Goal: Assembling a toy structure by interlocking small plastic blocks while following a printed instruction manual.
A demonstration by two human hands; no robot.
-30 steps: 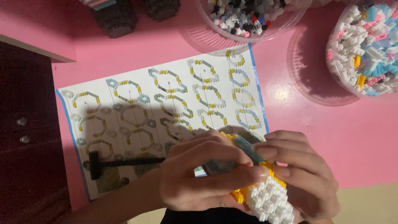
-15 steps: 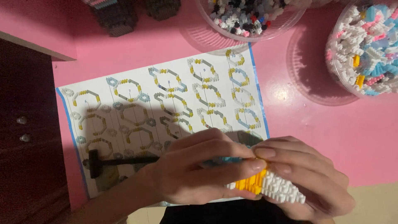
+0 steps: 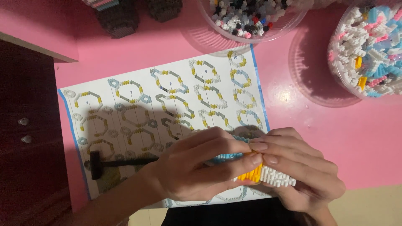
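1. Model [image 3: 268,173]: a small brick build in white, yellow and pale blue, being held just above the sheet's lower right corner. It is sitting between both hands, mostly covered by fingers; only its white end and a yellow band are showing.
2. Left hand [image 3: 197,167]: closing round the model from the left, fingers curling over the top and thumb lying underneath, seemingly steadying it.
3. Right hand [image 3: 301,171]: gripping the model from the right, fingertips meeting those of the left over the yellow band, as if pressing there.
4. Sheet [image 3: 167,109]: a printed guide of ring-shaped build steps, lying flat on the table under the hands, probably for easy reading while working.
5. Tool [image 3: 109,162]: a dark hammer-shaped piece lying on the sheet, left of the left hand, untouched.
6. Tub [image 3: 368,46]: a clear container of white, blue and pink bricks, sitting at upper right, well apart from the hands.
7. Bowl [image 3: 251,19]: a clear dish of dark mixed bricks at top centre.
8. Table [image 3: 335,125]: pink surface bearing everything.
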